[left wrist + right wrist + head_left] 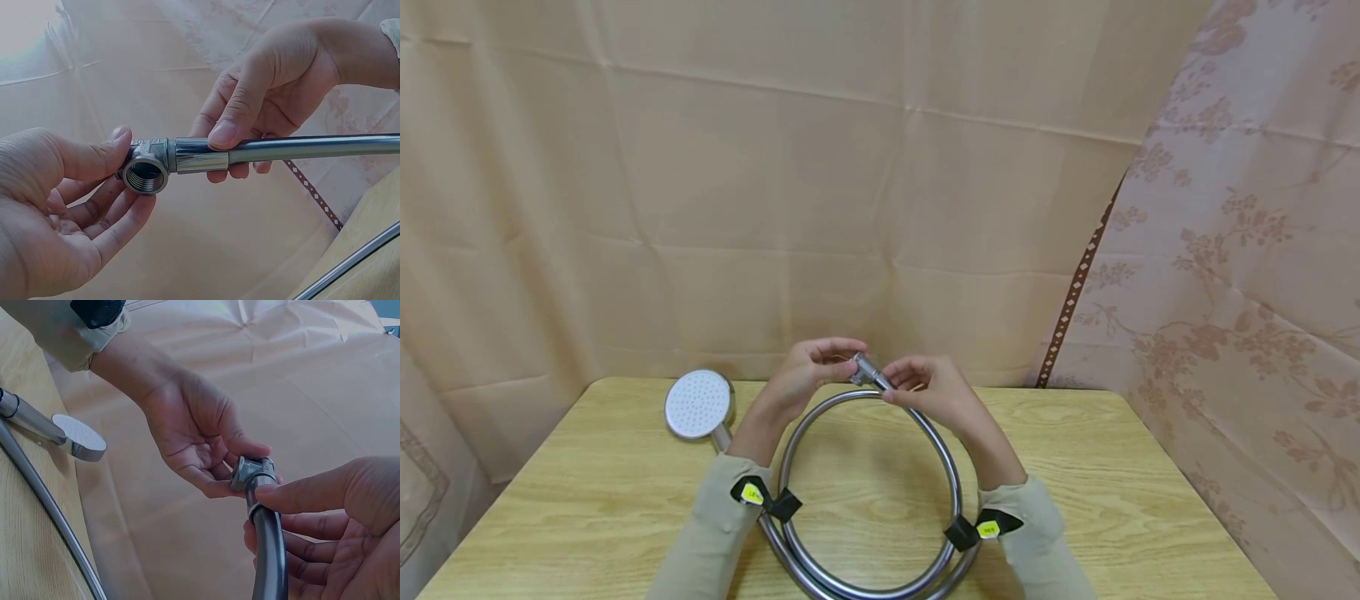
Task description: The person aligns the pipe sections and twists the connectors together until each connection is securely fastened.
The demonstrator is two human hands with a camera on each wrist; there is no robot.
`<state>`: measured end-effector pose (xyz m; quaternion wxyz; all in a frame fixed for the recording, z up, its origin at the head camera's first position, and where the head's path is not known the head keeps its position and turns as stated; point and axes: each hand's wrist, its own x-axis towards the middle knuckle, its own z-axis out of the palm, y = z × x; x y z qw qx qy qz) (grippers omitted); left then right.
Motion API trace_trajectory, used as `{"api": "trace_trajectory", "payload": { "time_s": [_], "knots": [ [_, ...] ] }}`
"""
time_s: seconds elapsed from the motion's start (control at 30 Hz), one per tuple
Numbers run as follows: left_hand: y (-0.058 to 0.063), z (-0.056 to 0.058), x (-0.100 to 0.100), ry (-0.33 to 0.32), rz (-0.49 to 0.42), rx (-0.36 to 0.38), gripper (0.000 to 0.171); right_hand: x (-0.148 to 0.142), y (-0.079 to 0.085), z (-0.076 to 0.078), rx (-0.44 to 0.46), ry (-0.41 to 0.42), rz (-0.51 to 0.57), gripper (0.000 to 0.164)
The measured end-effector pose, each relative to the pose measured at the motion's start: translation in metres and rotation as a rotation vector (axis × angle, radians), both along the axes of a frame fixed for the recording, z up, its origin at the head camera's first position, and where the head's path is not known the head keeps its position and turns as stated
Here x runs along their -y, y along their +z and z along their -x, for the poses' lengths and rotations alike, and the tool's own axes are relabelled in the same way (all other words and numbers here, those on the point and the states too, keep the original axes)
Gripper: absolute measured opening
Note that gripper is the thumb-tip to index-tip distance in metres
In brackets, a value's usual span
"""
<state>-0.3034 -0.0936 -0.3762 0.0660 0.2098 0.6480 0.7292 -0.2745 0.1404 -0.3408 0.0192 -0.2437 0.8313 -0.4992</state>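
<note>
My left hand (797, 375) pinches a small metal tee fitting (153, 150) between thumb and fingers; its internally threaded opening faces the left wrist camera. Against the fitting's side sits the chrome end nut (197, 165) of a shower hose (312, 148), in line with it. With thumb and fingers, my right hand (936, 387) holds that nut, close to where the hose begins. Both hands are raised over the table's far side. Below them the silvery hose (951, 467) curves round in loops between my forearms.
A round shower head (696, 404) lies on the left of the wooden table (1060, 450), its spray face up and its handle partly behind my left forearm. Beige curtain (775, 183) hangs behind the table, and a floral cloth (1255, 275) hangs at the right.
</note>
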Motion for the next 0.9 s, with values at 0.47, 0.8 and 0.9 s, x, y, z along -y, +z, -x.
{"api": "trace_trajectory", "payload": {
  "time_s": [0.47, 0.8, 0.9],
  "knots": [
    [0.0011, -0.0022, -0.0006, -0.003, 0.005, -0.002, 0.040, -0.0010, 0.0001, -0.0009, 0.031, 0.005, -0.025, 0.023],
    [0.0018, -0.0028, -0.0016, 0.003, 0.012, 0.002, 0.038, -0.0032, -0.0013, 0.0008, 0.049, 0.019, -0.041, 0.023],
    [0.0023, -0.0026, -0.0019, 0.004, 0.013, 0.004, 0.038, -0.0041, -0.0008, 0.0010, 0.052, 0.021, -0.044, 0.023]
  ]
}}
